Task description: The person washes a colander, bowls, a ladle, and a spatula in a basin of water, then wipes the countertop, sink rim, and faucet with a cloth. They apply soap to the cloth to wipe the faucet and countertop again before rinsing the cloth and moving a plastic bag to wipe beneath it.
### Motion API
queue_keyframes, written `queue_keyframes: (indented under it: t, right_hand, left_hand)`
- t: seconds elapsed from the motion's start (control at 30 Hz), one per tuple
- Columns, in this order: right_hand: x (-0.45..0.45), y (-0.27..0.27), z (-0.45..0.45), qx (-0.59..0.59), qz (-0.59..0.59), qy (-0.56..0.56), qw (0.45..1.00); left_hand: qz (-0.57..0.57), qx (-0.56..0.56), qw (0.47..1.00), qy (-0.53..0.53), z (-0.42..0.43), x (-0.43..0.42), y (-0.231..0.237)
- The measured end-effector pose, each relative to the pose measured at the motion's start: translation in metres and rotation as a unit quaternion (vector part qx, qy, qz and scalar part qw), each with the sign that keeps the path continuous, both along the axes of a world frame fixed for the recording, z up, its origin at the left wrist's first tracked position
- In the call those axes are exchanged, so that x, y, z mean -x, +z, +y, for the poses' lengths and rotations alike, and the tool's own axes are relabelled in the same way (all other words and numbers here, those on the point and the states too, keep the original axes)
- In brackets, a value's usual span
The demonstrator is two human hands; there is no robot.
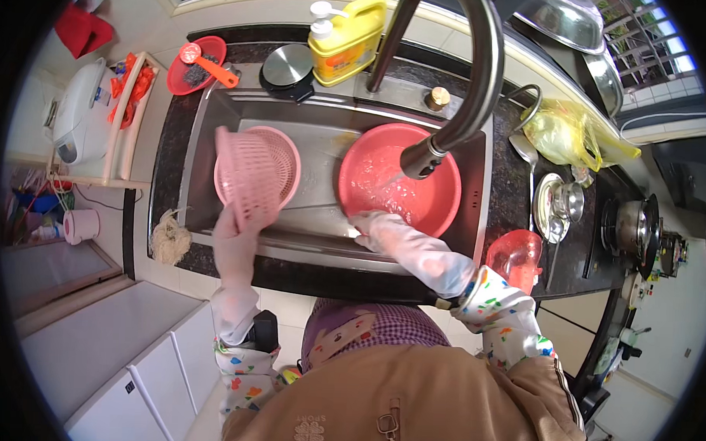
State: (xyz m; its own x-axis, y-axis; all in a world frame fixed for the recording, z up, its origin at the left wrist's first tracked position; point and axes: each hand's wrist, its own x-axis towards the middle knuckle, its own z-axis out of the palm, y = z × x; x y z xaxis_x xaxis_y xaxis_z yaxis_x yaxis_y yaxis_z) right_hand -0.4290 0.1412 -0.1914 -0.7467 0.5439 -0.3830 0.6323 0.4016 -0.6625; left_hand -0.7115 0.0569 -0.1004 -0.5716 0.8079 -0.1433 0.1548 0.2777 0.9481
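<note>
My left hand, in a translucent glove, is closed on the rim of a pink plastic basket, tilted and blurred over a second pink perforated basket at the sink's left. At the near rim of a red plastic basin is my gloved right hand; whether its fingers grip the rim cannot be told. Water falls from the pull-down faucet head into the basin, which has water in it. Both vessels stand in the stainless steel sink.
Behind the sink are a yellow pump bottle, a round metal-topped scale and a red bowl with an orange scoop. A loofah-like fibre bundle lies left. To the right are a ladle, a yellow plastic bag and a red container.
</note>
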Motion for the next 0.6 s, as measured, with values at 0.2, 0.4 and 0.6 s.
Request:
queue_keyframes:
  t: [0.2,0.4,0.6]
  right_hand:
    - [-0.039,0.073,-0.003,0.021,-0.1,-0.051,0.993]
    - [-0.067,0.062,-0.024,0.012,-0.08,-0.069,0.994]
    - [-0.101,0.064,-0.031,0.038,-0.068,-0.13,0.988]
  left_hand:
    - [-0.047,0.055,0.947,-0.312,0.062,-0.1,-0.011]
    - [-0.278,0.047,0.904,-0.322,0.113,-0.162,-0.06]
    - [-0.307,0.028,0.927,-0.211,0.096,-0.113,-0.038]
